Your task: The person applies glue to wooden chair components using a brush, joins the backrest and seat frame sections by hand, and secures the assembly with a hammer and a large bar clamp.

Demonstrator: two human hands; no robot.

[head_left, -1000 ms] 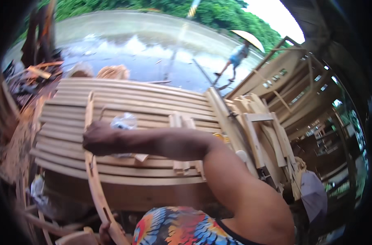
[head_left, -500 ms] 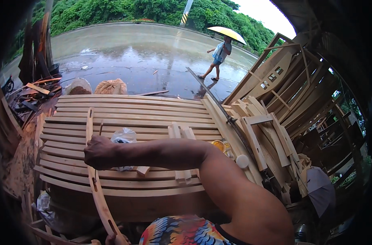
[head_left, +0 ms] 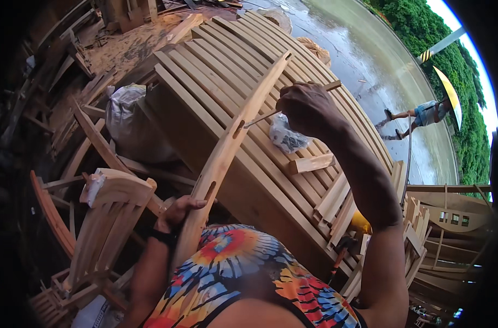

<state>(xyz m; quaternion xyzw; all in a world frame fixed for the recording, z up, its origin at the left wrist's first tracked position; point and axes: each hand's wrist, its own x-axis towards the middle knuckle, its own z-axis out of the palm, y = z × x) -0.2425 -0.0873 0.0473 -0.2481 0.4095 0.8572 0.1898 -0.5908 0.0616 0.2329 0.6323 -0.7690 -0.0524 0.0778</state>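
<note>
A long, slightly curved wooden rail [head_left: 224, 153] with slots cut in it slants up from my body over the stacked slats. My left hand [head_left: 179, 212], dark band at its wrist, is closed around the rail's lower part, thumb on its edge; its other fingers are partly hidden. My right hand [head_left: 309, 106] grips a slender rod-like tool [head_left: 262, 117] in a fist. The tool's tip is at one slot in the rail, and its wider other end sticks out past my fist. Its exact kind is unclear. A clear plastic bag [head_left: 287, 136] lies below my right hand.
Wooden slats [head_left: 205, 61] lie in a wide stack, with a short wood block [head_left: 312, 163] on top. A slatted chair-like part [head_left: 109, 218] and a white sack [head_left: 131, 117] are at left. Beyond the wet road edge, a person [head_left: 424, 115] walks under a yellow umbrella [head_left: 448, 95].
The view has turned and tipped, so the stack now slants. My right fist has moved off the rail's edge to its right side, showing the tool. My left hand shows more fully.
</note>
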